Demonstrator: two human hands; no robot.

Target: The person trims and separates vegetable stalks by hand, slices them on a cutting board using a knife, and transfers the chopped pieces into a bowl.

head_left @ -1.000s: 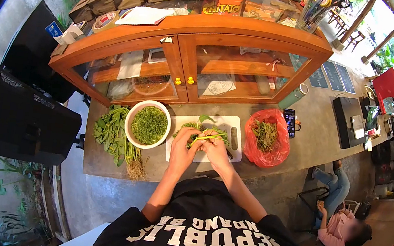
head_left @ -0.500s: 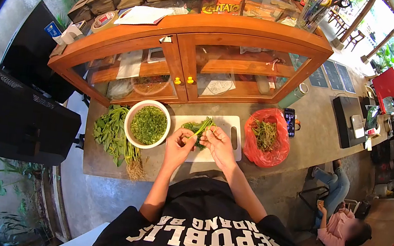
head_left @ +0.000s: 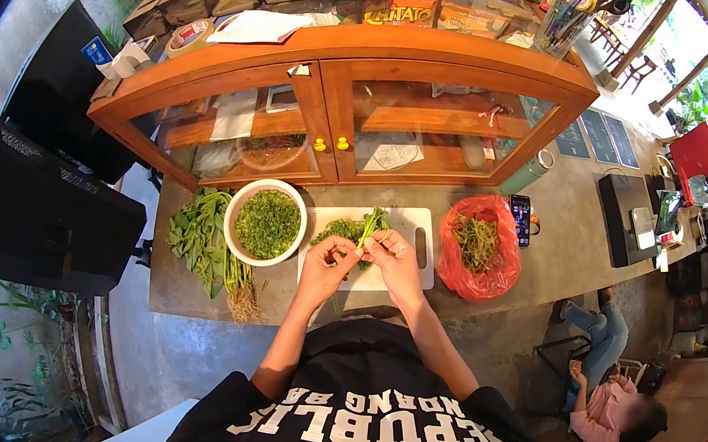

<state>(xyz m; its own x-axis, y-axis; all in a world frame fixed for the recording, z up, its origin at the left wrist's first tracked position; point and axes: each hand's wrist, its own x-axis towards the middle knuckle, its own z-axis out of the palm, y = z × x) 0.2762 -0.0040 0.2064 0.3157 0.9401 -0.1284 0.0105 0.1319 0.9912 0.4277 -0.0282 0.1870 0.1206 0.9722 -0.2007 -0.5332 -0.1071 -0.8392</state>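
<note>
We hold green stems (head_left: 370,226) over the white cutting board (head_left: 408,216), pinched in the closed grip of our left hand (head_left: 326,269) and right hand (head_left: 395,266). Chopped greens (head_left: 338,229) lie beneath; a filled bowl (head_left: 263,262) stands left of the board, a red bag (head_left: 489,288) right, on the tabletop (head_left: 562,255).

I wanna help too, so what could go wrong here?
The round white bowl of chopped greens sits close to the left hand; a bump might spill it. Thin green stems, held between that hand and the right hand, could slip from the grip onto the white rectangular board below.
</note>
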